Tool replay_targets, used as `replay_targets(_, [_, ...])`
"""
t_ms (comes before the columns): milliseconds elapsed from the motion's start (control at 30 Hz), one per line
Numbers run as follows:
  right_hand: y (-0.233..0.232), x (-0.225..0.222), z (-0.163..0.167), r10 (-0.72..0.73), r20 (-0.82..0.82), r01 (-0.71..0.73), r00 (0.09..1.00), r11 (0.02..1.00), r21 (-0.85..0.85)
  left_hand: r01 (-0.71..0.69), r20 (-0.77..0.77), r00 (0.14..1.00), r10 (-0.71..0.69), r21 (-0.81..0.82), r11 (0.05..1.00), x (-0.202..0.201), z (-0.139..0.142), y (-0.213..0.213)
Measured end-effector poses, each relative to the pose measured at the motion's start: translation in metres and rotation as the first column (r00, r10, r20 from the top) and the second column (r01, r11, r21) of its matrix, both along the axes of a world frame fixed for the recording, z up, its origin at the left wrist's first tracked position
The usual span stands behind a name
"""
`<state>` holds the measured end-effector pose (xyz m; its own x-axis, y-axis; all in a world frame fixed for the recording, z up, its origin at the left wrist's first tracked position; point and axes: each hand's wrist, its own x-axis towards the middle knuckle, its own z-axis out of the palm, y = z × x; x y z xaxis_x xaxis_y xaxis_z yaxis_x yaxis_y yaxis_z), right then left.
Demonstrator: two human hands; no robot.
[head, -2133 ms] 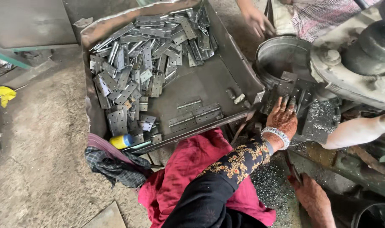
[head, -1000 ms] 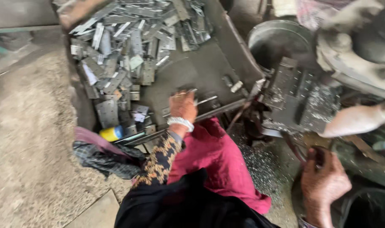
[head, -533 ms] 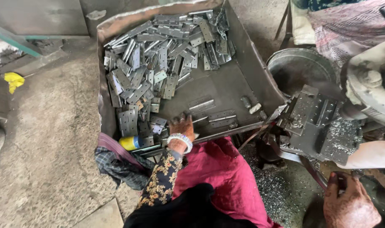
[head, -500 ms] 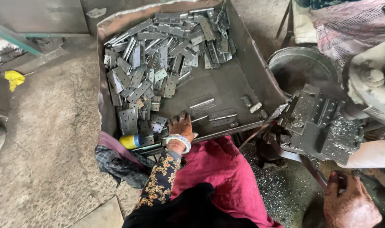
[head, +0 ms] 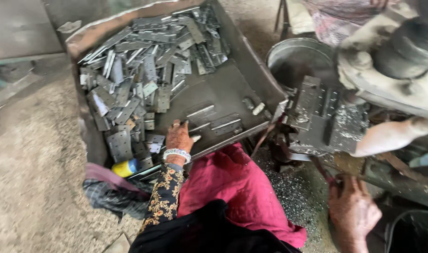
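While seen from above: a person sits at a metal tray beside a press machine.
Left hand: lies flat on the tray floor near its front edge, fingers spread and released, grasping nothing.
Hinge plates: heaped along the tray's left side and back corner; a few loose strips lie just beside the hand.
Right hand: low by the machine; whether its fingers grip anything cannot be told.
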<state>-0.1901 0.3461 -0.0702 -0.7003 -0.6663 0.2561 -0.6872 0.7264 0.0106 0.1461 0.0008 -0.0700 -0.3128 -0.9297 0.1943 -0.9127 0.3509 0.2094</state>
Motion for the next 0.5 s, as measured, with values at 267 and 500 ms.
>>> replay_targets(267, [0.002,0.010,0.009,-0.059,0.333,0.018,0.941,0.992,0.125,-0.014,0.057,0.998,0.016,-0.039,0.999,-0.017,0.010,0.001])
replay_targets(500, [-0.003,0.010,0.013,-0.091,0.387,-0.004,0.917,0.972,0.237,-0.005,0.011,1.000,0.005,-0.001,1.000,-0.015,0.010,0.002])
